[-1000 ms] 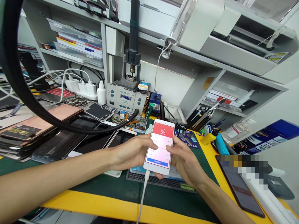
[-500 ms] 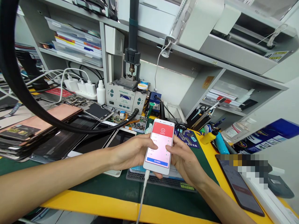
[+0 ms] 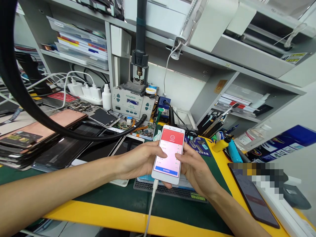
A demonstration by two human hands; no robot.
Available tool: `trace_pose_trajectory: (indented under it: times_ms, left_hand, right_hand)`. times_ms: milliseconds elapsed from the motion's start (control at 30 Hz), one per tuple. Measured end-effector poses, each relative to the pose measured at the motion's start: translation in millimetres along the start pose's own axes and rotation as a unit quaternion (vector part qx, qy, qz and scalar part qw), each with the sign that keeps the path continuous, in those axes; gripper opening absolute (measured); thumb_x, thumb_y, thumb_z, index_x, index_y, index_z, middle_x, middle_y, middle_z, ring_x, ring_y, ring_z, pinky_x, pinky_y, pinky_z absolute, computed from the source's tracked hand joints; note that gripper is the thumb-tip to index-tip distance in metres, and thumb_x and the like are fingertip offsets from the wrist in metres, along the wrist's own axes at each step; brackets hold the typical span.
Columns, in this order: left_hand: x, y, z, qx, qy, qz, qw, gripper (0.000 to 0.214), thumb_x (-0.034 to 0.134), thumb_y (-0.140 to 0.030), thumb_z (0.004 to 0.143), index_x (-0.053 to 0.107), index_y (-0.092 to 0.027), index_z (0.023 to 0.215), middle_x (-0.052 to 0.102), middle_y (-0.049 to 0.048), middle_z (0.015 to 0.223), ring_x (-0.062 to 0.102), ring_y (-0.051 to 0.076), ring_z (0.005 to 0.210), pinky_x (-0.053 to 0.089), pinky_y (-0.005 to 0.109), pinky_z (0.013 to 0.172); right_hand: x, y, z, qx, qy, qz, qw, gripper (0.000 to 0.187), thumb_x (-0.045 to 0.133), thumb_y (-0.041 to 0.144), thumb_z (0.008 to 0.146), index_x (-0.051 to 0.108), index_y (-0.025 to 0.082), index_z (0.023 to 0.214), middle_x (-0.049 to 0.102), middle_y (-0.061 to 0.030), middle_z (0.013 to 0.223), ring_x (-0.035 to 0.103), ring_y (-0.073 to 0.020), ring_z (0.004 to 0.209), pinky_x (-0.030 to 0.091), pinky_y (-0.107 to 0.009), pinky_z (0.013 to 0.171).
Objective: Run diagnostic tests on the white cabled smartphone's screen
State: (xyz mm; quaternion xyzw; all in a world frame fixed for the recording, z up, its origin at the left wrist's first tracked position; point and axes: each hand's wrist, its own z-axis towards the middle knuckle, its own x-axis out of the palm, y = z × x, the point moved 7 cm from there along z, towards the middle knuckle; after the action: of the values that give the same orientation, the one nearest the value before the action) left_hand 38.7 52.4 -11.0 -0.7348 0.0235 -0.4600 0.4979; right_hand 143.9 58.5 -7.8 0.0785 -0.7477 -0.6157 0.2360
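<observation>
A white smartphone (image 3: 170, 153) is held upright above the green bench mat (image 3: 116, 194), its screen lit red at the top and pink below. My left hand (image 3: 138, 161) wraps round its left edge and back. My right hand (image 3: 196, 169) grips its right edge, thumb resting on the screen. A white cable (image 3: 149, 210) is plugged into the phone's bottom and hangs down over the yellow bench edge (image 3: 103, 215).
A grey soldering station (image 3: 132, 103) stands at the back, a thick black hose (image 3: 29, 105) arcing left. Stacked screens and panels (image 3: 37, 138) fill the left. A dark phone (image 3: 253, 197) lies at right, tools (image 3: 222, 140) beyond it, shelves above.
</observation>
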Motion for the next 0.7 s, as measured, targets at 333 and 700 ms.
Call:
trace_pose_trajectory:
  times_ms: [333,700]
  left_hand:
    - [-0.5,-0.1,-0.3,0.002,-0.002,-0.001,1.000,0.048,0.049,-0.008,0.082,0.051,-0.012,0.130,0.066,0.0172,0.112,0.065,0.033,0.098,0.057,0.054,0.072]
    - [-0.3,0.1,-0.1,0.004,-0.002,0.001,1.000,0.047,0.048,-0.007,0.082,0.052,-0.012,0.129,0.067,0.0173,0.112,0.065,0.032,0.096,0.057,0.053,0.071]
  right_hand:
    - [0.8,0.5,0.2,-0.005,0.006,-0.003,1.000,0.036,0.061,0.027,0.088,0.056,0.025,0.124,0.066,-0.0070,0.122,0.064,-0.0273,0.103,0.052,-0.035,0.073]
    - [0.1,1.4,-0.2,-0.007,-0.001,-0.005,1.000,0.035,0.059,0.023,0.088,0.055,0.023,0.122,0.066,-0.0081,0.119,0.064,-0.0267,0.101,0.052,-0.035,0.073]
